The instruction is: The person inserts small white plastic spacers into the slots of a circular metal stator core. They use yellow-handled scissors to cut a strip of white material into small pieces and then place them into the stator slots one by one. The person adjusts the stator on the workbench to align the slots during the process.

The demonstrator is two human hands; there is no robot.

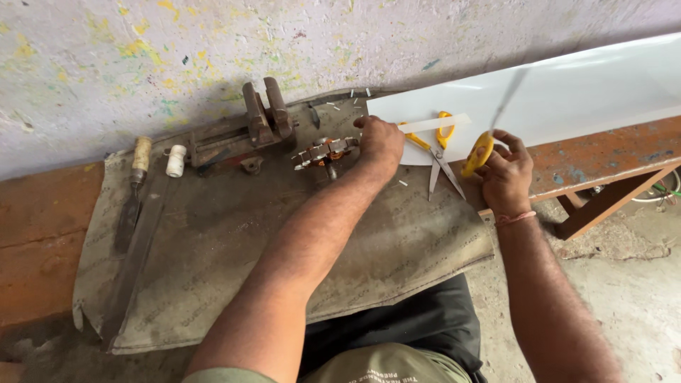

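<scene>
My left hand (379,142) rests closed on the grey cloth, pinching a narrow white strip (434,123) that sticks out to the right; a small metal armature-like part (323,152) lies just left of it. My right hand (505,174) grips a yellow-handled tool (479,152) whose thin metal blade points up and is blurred. Yellow-handled scissors (438,150) lie open between the two hands, on the edge of a large white sheet (567,92).
A grey cloth (234,248) covers a worn orange bench (42,227). On it lie a small bench vise (245,128), a long file with a wooden handle (135,191), a white roll (175,160) and tiny white offcuts. A painted wall stands behind.
</scene>
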